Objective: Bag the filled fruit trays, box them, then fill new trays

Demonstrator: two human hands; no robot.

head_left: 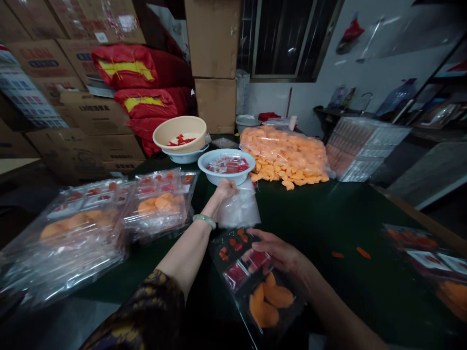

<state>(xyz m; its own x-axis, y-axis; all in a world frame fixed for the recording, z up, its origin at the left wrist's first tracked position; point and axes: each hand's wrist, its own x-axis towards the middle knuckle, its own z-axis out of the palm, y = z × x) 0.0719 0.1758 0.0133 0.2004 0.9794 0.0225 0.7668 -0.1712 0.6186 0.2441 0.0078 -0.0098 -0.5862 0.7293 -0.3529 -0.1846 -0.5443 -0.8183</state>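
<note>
Left hand [226, 189]: fingers clenched on the top of the clear bag [239, 209], right against the near rim of the white bowl [226, 165] (from my remote seat I can't see how much plastic they hold).
Right hand [280, 253]: fingers [260, 238] spread and released, lying across the packet [255, 287], not visibly gripping it.
Packet: flat on the desk [328, 228] near its near edge, directly under my right hand, with red and orange pieces showing through; lying flat seems to keep them in place.
Bowl: red sachets [228, 166] inside, set within the left arm's reach, apparently for quick picking.
Rest: stacked packets [87, 228] toward the left edge; a big bag of orange pieces [284, 155] and a beige basin [178, 133] toward the far edge, seemingly kept out of the working space.
</note>
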